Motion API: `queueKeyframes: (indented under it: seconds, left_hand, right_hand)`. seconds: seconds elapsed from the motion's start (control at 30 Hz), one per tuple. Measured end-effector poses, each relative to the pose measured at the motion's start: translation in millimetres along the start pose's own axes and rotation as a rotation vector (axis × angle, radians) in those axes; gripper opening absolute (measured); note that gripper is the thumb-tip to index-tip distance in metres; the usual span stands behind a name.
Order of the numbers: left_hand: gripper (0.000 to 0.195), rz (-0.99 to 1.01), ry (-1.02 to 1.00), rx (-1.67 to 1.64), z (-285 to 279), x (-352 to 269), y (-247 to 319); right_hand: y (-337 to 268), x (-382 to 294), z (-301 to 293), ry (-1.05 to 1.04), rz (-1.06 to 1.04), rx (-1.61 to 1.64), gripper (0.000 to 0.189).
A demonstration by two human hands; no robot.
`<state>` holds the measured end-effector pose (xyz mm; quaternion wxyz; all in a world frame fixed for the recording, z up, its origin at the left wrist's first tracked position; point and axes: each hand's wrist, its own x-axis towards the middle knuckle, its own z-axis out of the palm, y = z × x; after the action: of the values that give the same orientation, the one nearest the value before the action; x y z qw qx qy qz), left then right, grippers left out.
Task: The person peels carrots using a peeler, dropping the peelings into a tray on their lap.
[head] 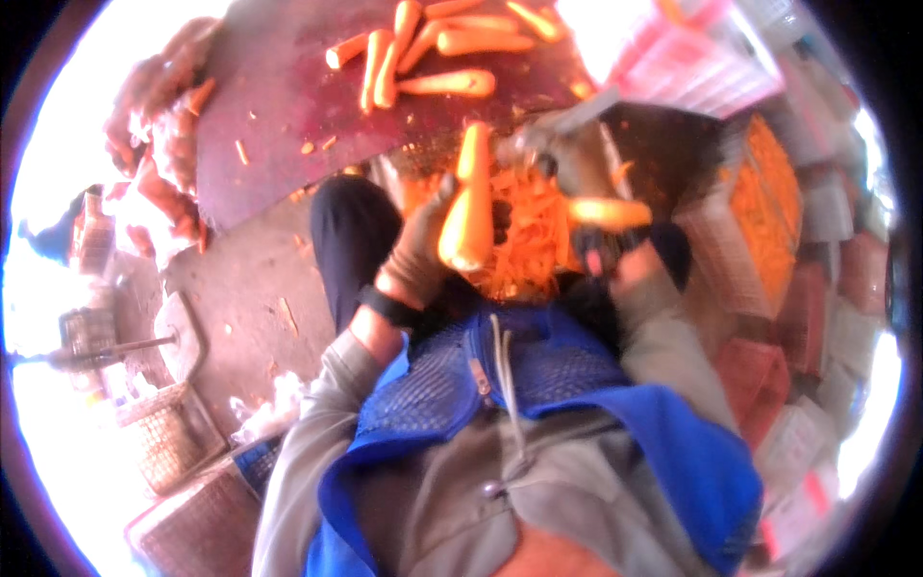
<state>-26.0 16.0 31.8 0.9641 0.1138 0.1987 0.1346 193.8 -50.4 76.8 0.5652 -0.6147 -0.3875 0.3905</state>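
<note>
My left hand (417, 256), in a brownish glove with a dark band at the wrist, grips a thick peeled carrot (467, 229) that points away from me. Another carrot (474, 148) shows just beyond its far end. My right hand (611, 249) wears a dark glove, and a peeled carrot (609, 213) lies crosswise at its fingers. Blur hides whether those fingers hold it; a small pinkish thing (593, 261) shows at the hand. Between my knees, orange carrot peelings (530, 234) fill a container whose rim is mostly hidden.
Several peeled carrots (447, 43) lie on a dark red board (274, 122) ahead. A pink-and-white crate (692, 65) stands at the far right, near a crate of orange pieces (764, 209). Bagged carrots (162, 137) lie left, beyond a wicker-like basket (162, 433). More crates (750, 382) line the right.
</note>
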Motion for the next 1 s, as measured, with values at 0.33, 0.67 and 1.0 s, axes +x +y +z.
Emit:
queueKeyframes:
  seconds: [0.33,0.67,1.0]
  left_hand:
    - [0.059,-0.019,0.041,0.161,10,-3,-8]
    - [0.059,-0.047,0.085,0.255,20,4,0]
    - [0.058,0.003,-0.171,-0.029,12,23,-1]
  right_hand:
    - [56,51,-21,0.359,-0.208,0.098,0.015]
    - [28,24,2,-0.060,-0.079,0.112,0.015]
    - [0,-41,26,-0.289,0.026,0.167,0.011]
